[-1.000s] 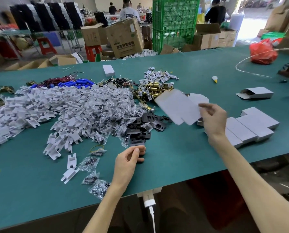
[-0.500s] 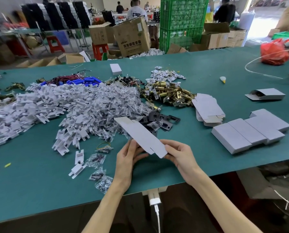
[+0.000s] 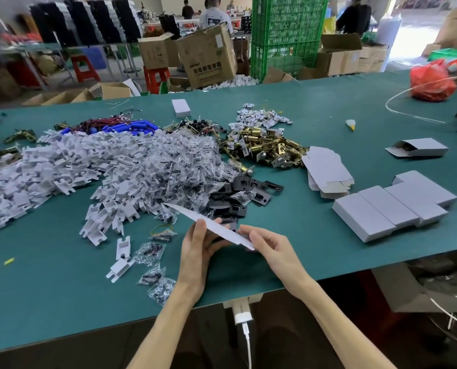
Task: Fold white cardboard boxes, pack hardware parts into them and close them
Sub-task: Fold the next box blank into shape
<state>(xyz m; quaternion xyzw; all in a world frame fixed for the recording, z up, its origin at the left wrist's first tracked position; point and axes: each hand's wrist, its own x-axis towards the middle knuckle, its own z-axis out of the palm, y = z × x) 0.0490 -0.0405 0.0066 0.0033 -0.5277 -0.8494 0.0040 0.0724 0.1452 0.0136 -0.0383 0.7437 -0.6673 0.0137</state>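
2 hands, left hand (image 3: 195, 251) and right hand (image 3: 272, 249), w/ 1 flat box blank (image 3: 187, 213) held betw. them. Closed white boxes (image 3: 389, 206) in the right-side cluster: 4 (edges run together, so approx.). 1 half-open box (image 3: 418, 149), 1 small white box (image 3: 181, 107) on the far side, 1 stack of flat blanks (image 3: 325, 171). 2 loose white clips (image 3: 122, 246) up front. 1 red bag (image 3: 432, 81). Heaps, 1 of each kind: white clip pile (image 3: 62, 166), bagged screws (image 3: 174, 161), black plates (image 3: 238, 198), brass latches (image 3: 264, 145). Pcs in each are too many to count.

Flat box blank (image 3: 232, 237) is edge-on, partly hides left hand (image 3: 195, 254) fingers. White clip pile (image 3: 49, 169) runs off left edge. Background racks (image 3: 89, 22) blurred.
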